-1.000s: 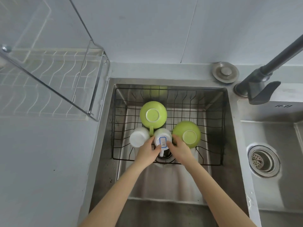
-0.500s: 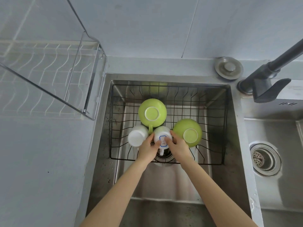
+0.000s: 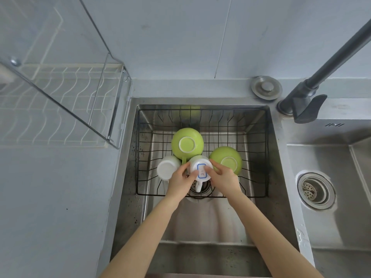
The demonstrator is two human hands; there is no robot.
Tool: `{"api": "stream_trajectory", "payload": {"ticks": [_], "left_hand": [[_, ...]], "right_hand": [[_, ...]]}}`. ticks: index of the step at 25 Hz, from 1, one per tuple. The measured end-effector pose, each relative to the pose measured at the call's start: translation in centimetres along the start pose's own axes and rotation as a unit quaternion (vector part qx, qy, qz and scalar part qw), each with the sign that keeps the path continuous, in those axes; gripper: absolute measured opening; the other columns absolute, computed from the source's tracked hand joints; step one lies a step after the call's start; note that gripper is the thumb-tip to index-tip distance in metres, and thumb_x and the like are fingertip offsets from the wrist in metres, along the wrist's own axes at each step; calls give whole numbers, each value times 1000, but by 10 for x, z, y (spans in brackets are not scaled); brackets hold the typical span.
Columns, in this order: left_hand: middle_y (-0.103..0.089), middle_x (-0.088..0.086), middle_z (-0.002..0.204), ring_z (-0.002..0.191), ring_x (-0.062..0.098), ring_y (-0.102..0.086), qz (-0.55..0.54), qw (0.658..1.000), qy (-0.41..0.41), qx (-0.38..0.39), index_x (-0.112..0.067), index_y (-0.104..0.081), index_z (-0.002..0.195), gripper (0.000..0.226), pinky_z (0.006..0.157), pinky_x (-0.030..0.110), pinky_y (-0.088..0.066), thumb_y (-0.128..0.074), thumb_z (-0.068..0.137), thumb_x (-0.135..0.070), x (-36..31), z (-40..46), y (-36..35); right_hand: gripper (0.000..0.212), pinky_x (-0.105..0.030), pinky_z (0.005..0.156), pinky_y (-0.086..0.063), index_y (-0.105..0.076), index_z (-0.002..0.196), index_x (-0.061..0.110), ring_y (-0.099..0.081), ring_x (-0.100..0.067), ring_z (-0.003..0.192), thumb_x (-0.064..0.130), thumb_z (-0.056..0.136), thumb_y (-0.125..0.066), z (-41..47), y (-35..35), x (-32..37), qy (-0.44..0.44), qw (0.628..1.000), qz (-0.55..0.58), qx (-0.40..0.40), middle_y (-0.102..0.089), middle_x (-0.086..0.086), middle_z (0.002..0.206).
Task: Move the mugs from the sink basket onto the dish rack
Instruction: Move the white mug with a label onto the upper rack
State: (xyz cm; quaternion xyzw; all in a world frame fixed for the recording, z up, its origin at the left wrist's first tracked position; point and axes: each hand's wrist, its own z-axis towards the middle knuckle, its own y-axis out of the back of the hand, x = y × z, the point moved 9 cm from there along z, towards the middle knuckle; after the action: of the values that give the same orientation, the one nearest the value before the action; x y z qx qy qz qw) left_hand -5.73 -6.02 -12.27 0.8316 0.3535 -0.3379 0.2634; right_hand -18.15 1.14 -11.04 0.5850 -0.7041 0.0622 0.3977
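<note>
A black wire sink basket [image 3: 259,157] sits in the steel sink. Inside it stand several upside-down mugs: a green mug [image 3: 187,143] at the back, a second green mug [image 3: 226,159] to the right, a plain white mug [image 3: 167,170] on the left. Between them is a white mug with a blue-edged label [image 3: 199,167] on its base, its handle pointing toward me. My left hand [image 3: 180,182] and my right hand [image 3: 223,178] clasp this labelled mug from both sides. The wire dish rack [image 3: 66,109] stands on the counter to the upper left.
A dark faucet [image 3: 305,101] rises at the upper right, with a round metal sink plug [image 3: 266,88] beside it. A second basin with a drain strainer [image 3: 316,190] lies to the right. Grey counter [image 3: 50,207] spreads left of the sink.
Both hands have stayed on the labelled white mug, closing a little tighter round it. The mug looks slightly raised and shifted. The camera view has moved a little.
</note>
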Motion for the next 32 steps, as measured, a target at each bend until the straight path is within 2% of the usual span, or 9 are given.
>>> {"api": "stream_trajectory", "payload": {"ticks": [4, 7, 10, 14, 18, 21, 24, 28, 32], "left_hand": [[-56, -3, 117, 100, 11, -56, -78, 996, 5, 32, -22, -44, 126, 36, 77, 26, -49, -51, 90, -25, -10, -23, -1], [-55, 0, 114, 96, 12, -58, -98, 994, -2, 51, -28, -42, 117, 28, 72, 24, -52, -51, 91, -27, -16, -41, 1], [-58, 4, 108, 89, 11, -60, -107, 993, -12, 42, -28, -43, 114, 28, 83, 33, -56, -55, 88, -27, -21, -57, 7], [-63, 4, 96, 92, 21, -63, -86, 996, -26, 17, -26, -47, 115, 29, 95, 39, -51, -54, 88, -31, -23, -83, 16], [-63, -3, 88, 93, 25, -64, -108, 992, -61, -2, -23, -52, 112, 24, 92, 37, -52, -51, 90, -29, -29, -113, 32], [-61, -2, 91, 92, 24, -63, -126, 988, -89, -6, -21, -52, 111, 21, 81, 28, -55, -49, 91, -27, -38, -133, 45], [-61, -1, 94, 88, 21, -64, -127, 986, -108, -9, -23, -52, 106, 16, 64, 15, -56, -49, 91, -28, -41, -151, 62], [-63, -1, 92, 91, 28, -67, -126, 986, -113, -13, -17, -49, 119, 33, 77, 25, -55, -47, 91, -33, -36, -167, 86], [-62, 6, 116, 98, 27, -68, -101, 988, -118, 14, -20, -49, 122, 36, 83, 26, -55, -43, 92, -39, -30, -182, 113]], "right_hand": [[42, -25, 75, -48, -55, 127, 31, -65, -22, 96, 40, 86, -54, -19, 8, 7, 21, 1000, 6, -10, -71, -11, 106], [43, -32, 89, -51, -56, 126, 30, -66, -23, 99, 41, 85, -55, -34, 13, 13, 43, 999, 11, -20, -71, -13, 106], [43, -28, 87, -46, -52, 130, 28, -62, -22, 105, 39, 88, -52, -52, 14, 20, 66, 998, 1, -6, -70, -11, 112], [41, -22, 73, -41, -53, 129, 25, -58, -18, 99, 36, 90, -50, -82, 12, 30, 134, 990, -30, 22, -67, -7, 116], [37, -24, 86, -44, -55, 127, 21, -60, -18, 110, 32, 92, -47, -112, 9, 40, 216, 974, -50, 47, -65, -6, 122], [42, -13, 85, -43, -48, 133, 27, -58, -11, 113, 27, 91, -49, -134, 3, 47, 266, 960, -65, 63, -57, 0, 130], [53, -19, 93, -44, -42, 136, 27, -55, -12, 112, 22, 85, -58, -153, -7, 55, 304, 946, -105, 38, -52, 2, 130], [58, -17, 88, -38, -45, 131, 23, -50, -7, 105, 25, 78, -69, -183, -23, 75, 359, 927, -107, -30, -49, 10, 117], [57, -21, 92, -42, -47, 131, 22, -52, -8, 106, 26, 78, -69, -200, -48, 88, 386, 917, -97, -39, -51, 11, 115]]}}
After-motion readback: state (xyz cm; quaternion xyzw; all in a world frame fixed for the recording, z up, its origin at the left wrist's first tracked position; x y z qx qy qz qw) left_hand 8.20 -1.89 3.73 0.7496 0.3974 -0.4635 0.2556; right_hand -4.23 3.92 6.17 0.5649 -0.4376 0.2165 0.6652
